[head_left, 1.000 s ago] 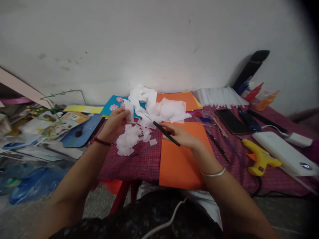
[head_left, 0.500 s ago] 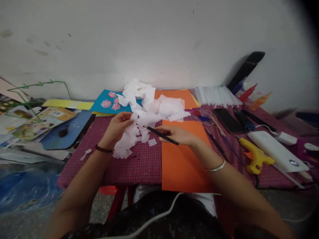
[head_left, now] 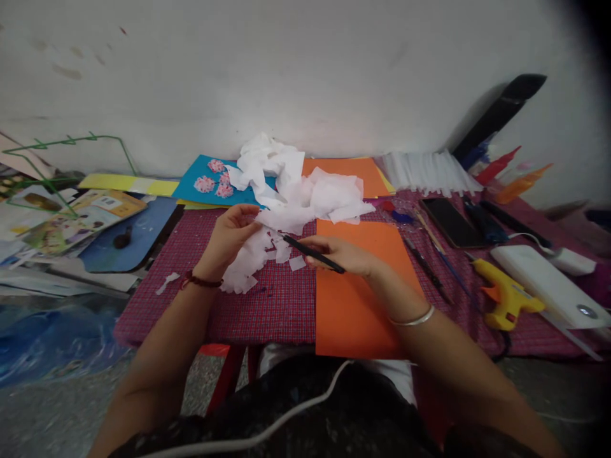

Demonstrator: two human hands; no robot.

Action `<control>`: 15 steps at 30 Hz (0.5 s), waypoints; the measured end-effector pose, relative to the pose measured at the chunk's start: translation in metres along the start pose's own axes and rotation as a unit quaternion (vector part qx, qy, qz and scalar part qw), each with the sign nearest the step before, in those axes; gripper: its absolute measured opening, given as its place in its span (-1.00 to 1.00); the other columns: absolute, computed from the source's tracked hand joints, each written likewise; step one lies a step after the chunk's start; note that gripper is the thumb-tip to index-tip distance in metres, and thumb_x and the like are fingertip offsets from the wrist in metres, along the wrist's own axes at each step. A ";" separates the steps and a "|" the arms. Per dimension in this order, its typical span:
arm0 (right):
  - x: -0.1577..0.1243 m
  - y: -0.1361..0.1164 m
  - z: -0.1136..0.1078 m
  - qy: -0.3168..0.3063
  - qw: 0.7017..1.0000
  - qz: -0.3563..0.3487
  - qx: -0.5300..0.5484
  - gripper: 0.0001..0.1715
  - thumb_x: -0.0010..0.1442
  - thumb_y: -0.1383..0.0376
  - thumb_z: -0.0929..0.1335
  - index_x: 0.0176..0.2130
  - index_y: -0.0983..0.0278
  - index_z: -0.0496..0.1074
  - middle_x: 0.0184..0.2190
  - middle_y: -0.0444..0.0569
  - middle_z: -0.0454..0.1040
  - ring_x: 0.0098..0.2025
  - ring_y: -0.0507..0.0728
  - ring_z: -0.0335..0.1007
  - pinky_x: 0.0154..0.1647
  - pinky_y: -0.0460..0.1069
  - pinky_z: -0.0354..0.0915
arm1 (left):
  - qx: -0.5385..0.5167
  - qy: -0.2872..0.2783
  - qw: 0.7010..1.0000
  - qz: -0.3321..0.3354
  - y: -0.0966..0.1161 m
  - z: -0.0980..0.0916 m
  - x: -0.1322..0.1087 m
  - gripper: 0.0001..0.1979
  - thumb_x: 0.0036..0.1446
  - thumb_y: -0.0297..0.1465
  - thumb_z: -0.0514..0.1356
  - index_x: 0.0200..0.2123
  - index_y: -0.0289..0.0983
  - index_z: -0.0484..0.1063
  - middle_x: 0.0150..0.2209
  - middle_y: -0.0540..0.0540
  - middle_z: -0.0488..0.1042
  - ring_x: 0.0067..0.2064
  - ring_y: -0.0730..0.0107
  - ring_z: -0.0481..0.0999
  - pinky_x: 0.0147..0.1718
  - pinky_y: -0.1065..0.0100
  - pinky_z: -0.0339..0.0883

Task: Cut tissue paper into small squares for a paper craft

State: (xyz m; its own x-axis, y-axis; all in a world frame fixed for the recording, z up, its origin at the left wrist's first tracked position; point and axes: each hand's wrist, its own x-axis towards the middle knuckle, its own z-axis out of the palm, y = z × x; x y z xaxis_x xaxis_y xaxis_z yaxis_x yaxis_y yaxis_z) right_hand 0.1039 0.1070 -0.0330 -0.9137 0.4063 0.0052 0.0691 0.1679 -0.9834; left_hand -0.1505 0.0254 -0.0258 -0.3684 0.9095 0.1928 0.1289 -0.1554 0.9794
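Head view, black tool in right hand; white scraps

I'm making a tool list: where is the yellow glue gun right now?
In the head view, the yellow glue gun lies on the checked cloth at the right, beside the long white device and right of the right hand.
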 end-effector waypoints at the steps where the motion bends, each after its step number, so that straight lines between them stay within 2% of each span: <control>1: -0.001 0.000 0.001 -0.004 1.000 0.015 0.017 -0.27 0.13 -0.02 0.49 0.16 0.32 0.46 -0.32 -0.08 0.44 -0.38 0.02 0.32 -0.41 -0.07 0.30 | 0.006 -0.002 1.000 0.003 0.000 0.000 -0.001 -0.66 -0.10 -0.41 0.38 -0.18 -0.20 0.48 -0.24 -0.06 0.55 -0.30 0.37 0.51 -0.27 0.28 0.44; 4: -0.005 -0.003 0.001 -0.016 0.996 0.048 0.075 -0.29 0.15 -0.07 0.48 0.12 0.32 0.45 -0.39 -0.11 0.43 -0.44 -0.01 0.31 -0.50 -0.11 0.26 | -0.006 0.009 1.000 0.011 0.001 -0.001 -0.002 -0.67 -0.07 -0.40 0.37 -0.18 -0.20 0.47 -0.14 -0.09 0.55 -0.19 0.34 0.53 -0.17 0.27 0.44; 7: -0.009 -0.006 0.000 -0.018 0.993 0.055 0.101 -0.30 0.12 -0.13 0.48 0.01 0.34 0.48 -0.43 -0.11 0.46 -0.45 -0.02 0.35 -0.53 -0.13 0.26 | -0.060 0.032 0.997 -0.034 0.001 -0.004 -0.001 -0.74 0.00 -0.36 0.35 -0.19 -0.19 0.48 -0.15 -0.09 0.56 -0.15 0.33 0.54 -0.16 0.28 0.44; 11: -0.011 -0.005 0.000 -0.018 0.991 0.055 0.122 -0.32 0.11 -0.14 0.49 -0.05 0.35 0.48 -0.46 -0.11 0.49 -0.51 -0.04 0.33 -0.57 -0.14 0.24 | -0.071 0.022 0.991 -0.110 -0.001 -0.014 0.002 -0.82 0.07 -0.26 0.31 -0.27 -0.21 0.54 -0.30 -0.08 0.57 -0.31 0.35 0.52 -0.32 0.32 0.43; 15: -0.011 -0.004 0.003 -0.015 0.990 0.054 0.133 -0.33 0.09 -0.13 0.50 -0.09 0.36 0.48 -0.46 -0.12 0.49 -0.52 -0.05 0.33 -0.58 -0.14 0.23 | -0.021 -0.025 0.989 -0.148 0.000 -0.024 0.002 -0.72 0.01 -0.15 0.35 -0.45 -0.27 0.55 -0.47 -0.11 0.53 -0.48 0.35 0.44 -0.54 0.37 0.30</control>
State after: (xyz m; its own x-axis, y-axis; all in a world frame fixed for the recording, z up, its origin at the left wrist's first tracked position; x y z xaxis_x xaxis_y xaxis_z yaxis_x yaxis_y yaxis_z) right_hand 0.1127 0.0990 -0.0291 -0.9183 0.3819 -0.1038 0.0629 -0.1183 -0.9910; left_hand -0.1730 0.0177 -0.0242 -0.3382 0.9353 -0.1040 -0.0164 0.1046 0.9944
